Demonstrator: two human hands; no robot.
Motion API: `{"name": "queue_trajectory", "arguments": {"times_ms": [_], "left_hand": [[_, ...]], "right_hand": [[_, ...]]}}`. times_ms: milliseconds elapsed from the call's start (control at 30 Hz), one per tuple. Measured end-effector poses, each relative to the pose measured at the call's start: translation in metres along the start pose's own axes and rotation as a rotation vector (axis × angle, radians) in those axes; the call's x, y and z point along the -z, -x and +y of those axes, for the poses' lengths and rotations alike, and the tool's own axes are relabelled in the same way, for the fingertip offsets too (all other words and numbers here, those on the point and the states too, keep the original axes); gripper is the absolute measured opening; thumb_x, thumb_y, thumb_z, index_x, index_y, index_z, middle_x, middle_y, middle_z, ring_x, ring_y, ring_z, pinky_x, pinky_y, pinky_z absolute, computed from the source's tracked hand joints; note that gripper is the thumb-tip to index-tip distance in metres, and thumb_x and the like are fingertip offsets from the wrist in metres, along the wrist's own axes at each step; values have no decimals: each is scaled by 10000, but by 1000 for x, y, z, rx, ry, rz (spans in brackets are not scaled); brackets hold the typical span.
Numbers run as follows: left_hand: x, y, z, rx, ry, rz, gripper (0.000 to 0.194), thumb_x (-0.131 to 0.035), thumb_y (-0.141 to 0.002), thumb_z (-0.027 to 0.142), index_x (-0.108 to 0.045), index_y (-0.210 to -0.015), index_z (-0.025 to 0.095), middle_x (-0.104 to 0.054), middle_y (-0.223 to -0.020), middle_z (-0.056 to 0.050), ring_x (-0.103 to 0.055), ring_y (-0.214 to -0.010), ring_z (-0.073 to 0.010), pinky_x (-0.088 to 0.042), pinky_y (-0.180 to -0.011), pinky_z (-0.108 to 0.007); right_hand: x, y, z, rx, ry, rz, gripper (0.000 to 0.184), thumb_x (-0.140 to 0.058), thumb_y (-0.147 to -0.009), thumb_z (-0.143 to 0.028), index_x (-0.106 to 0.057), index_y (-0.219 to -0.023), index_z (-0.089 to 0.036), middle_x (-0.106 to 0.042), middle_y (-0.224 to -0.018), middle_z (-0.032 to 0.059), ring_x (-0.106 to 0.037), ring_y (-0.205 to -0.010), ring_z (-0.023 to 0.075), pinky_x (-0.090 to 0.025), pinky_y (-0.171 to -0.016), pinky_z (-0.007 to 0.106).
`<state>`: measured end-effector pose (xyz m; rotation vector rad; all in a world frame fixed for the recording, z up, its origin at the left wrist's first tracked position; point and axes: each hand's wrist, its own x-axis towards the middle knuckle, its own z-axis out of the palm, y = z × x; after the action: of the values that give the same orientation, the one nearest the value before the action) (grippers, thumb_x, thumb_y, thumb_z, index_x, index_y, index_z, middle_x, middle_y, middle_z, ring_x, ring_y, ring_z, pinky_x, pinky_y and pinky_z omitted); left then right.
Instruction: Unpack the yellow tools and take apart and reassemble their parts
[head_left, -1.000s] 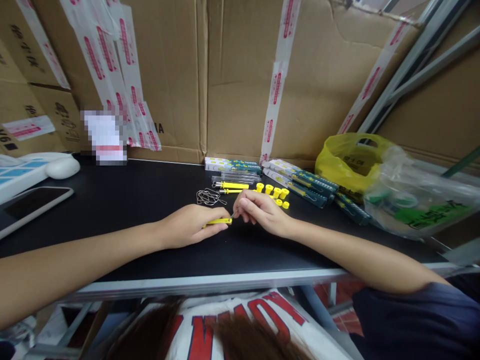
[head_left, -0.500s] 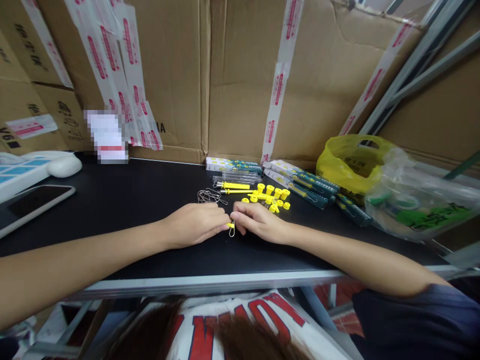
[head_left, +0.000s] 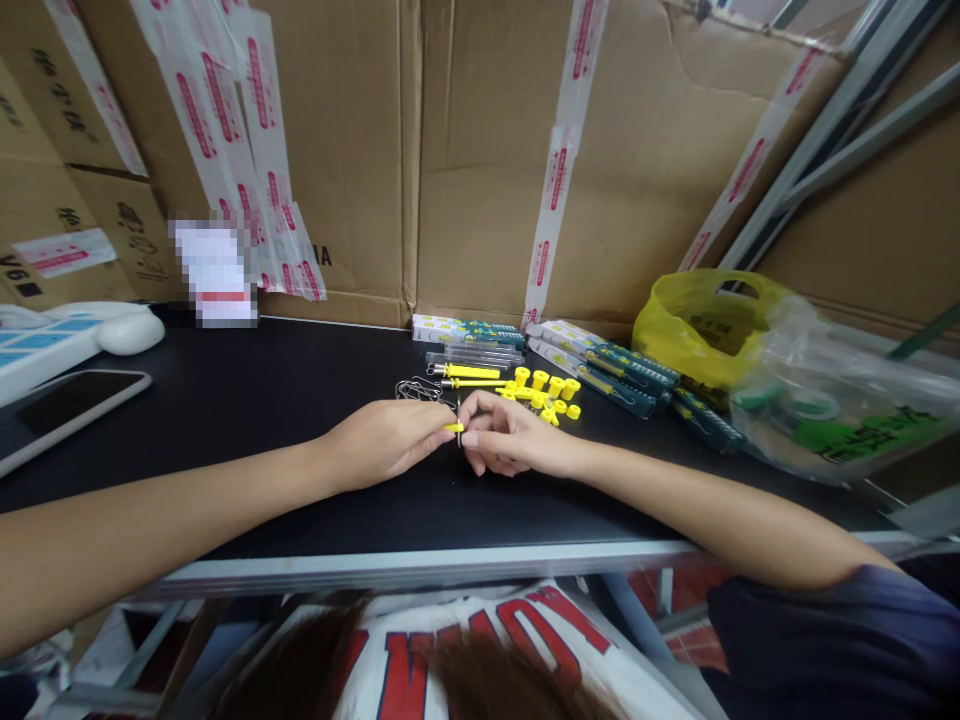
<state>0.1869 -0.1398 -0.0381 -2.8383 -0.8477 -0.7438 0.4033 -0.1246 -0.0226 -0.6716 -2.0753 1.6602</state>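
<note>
My left hand (head_left: pixel 390 440) pinches a small yellow plastic piece (head_left: pixel 454 428) whose tip shows past the thumb; the rest is hidden. Against it my right hand (head_left: pixel 517 438) grips a bent metal wire clip (head_left: pixel 459 437) between thumb and forefinger, seen almost edge-on. Both hands are raised over the black tabletop, fingertips nearly meeting. Just behind the left fingers lies a tangle of wire clips (head_left: pixel 421 388). Yellow rods with metal ends (head_left: pixel 472 372) and several yellow plastic caps (head_left: pixel 562 387) lie behind the right hand.
Clear plastic tubes (head_left: pixel 484 353) and printed slim boxes (head_left: pixel 607 362) lie at the back against a large cardboard box (head_left: pixel 480 180). At right are a yellow bag (head_left: pixel 675 320) and a clear bag (head_left: pixel 847 400). A phone (head_left: pixel 75 405) and white device (head_left: pixel 129 332) are at left.
The wire clip has turned from hanging below the fingers to standing upright, edge-on. My right hand has shifted slightly down, with its fingers more curled around; my left hand has shifted slightly.
</note>
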Motion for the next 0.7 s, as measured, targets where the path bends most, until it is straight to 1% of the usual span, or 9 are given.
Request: {"name": "queue_trajectory", "arguments": {"times_ms": [67,167,267,367,433,533,600,700], "left_hand": [[1,0,1,19,8,3,371,-245,-1003,342,-553,-883,174,-621,-772,-26,-584,-698,-142,-425,-655,-240],[1,-1,1,38,31,-18,355,-254,-999,333,-560,-909,178,-635,-812,-31,-595,-734,-148,-436,-680,-244],[0,-2,0,31,44,-37,348,-256,-997,314,-560,-893,182,-636,-819,-30,-597,-739,-148,-439,-683,-244],[-1,-2,-1,30,30,-36,342,-257,-995,316,-547,-871,184,-631,-800,-29,-602,-732,-153,-436,-662,-244],[-1,-1,-1,47,17,-56,313,-273,-991,314,-537,-885,186,-638,-810,-29,-614,-738,-156,-434,-651,-242],[-1,-1,3,103,-4,-91,232,-328,-978,316,-519,-955,187,-657,-846,-31,-642,-753,-172,-440,-636,-246],[-1,-1,5,156,-32,-94,213,-363,-964,324,-494,-1040,176,-664,-857,-41,-661,-752,-198,-453,-619,-263],[-1,-1,8,200,-80,-69,317,-374,-952,323,-411,-1203,133,-666,-911,-75,-677,-741,-225,-479,-607,-295]], "right_hand": [[0,0,-1,-58,-35,-33,310,-614,-839,-431,-432,-913,-192,-595,-590,-69,-353,-325,26,-211,-294,131],[-3,1,-3,-108,-58,-69,322,-603,-838,-459,-478,-825,-162,-594,-577,-54,-347,-310,15,-197,-277,129],[-5,2,-3,-122,-81,-64,327,-575,-854,-466,-516,-813,-147,-591,-576,-48,-351,-306,13,-192,-270,129],[-5,1,-3,-119,-92,-48,319,-571,-857,-457,-514,-796,-149,-588,-565,-49,-358,-305,15,-190,-268,125],[-5,1,-3,-119,-89,-50,317,-574,-856,-451,-509,-784,-149,-587,-563,-50,-358,-306,15,-192,-270,123],[-6,1,-3,-117,-71,-52,316,-579,-857,-444,-508,-774,-147,-583,-549,-52,-352,-305,14,-198,-271,122],[-7,1,-3,-114,-58,-49,315,-580,-859,-437,-511,-765,-144,-578,-535,-54,-353,-304,14,-208,-274,122],[-7,1,-2,-108,-39,-34,329,-581,-858,-445,-511,-749,-143,-570,-516,-57,-352,-302,15,-221,-276,122]]}}
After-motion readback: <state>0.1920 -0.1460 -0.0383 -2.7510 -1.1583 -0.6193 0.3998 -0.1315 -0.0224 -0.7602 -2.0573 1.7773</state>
